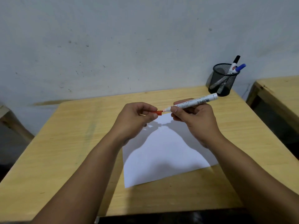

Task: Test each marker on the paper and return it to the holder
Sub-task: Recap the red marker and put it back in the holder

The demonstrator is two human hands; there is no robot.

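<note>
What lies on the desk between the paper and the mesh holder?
Bare desk between paper and mesh holder in the head view; the hands hold a marker above it.

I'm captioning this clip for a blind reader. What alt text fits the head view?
Over a white paper on a wooden table, the left hand holds a red cap at the tip of a white marker held in the right hand. A mesh holder at the far right corner holds a black marker and a blue marker.

Plain classroom or study room: small wooden table [64, 143] against scuffed painted wall [113, 38], similar tables at both frame edges.
</note>
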